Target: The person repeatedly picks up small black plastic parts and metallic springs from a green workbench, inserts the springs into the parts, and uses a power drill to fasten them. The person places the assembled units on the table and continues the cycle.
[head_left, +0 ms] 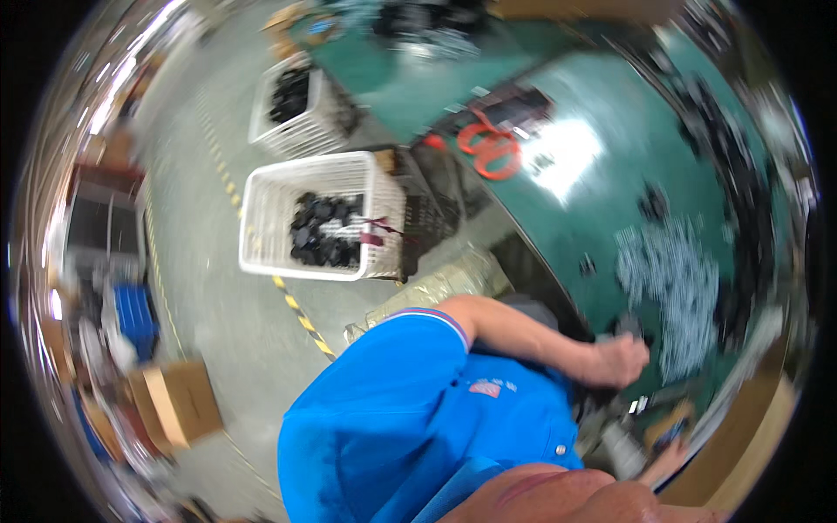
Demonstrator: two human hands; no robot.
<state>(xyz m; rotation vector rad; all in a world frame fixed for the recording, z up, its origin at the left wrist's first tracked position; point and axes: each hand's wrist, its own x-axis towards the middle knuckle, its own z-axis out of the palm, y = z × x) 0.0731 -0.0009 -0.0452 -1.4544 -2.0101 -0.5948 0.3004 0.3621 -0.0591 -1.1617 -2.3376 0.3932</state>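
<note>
My left hand (619,360) is closed like a fist above the near edge of the green table (558,235). Whatever lies within its fingers is hidden. Just past it is a small dark part (626,326), and I cannot tell whether the two touch. My right hand (670,462) shows only in part and is blurred, beside a small dark and blue thing (673,430). Its fingers are too unclear to read. A spread of light grey-blue small pieces (667,288) lies on the table past my left hand, with a few black parts (652,202) near it.
Orange-red tape rings (497,155) lie on the table's left part. Black parts (732,183) line its far side. Two white plastic baskets (251,218) holding black parts stand to the left. A cardboard box (187,403) sits on the floor; another cardboard edge (732,444) is at lower right.
</note>
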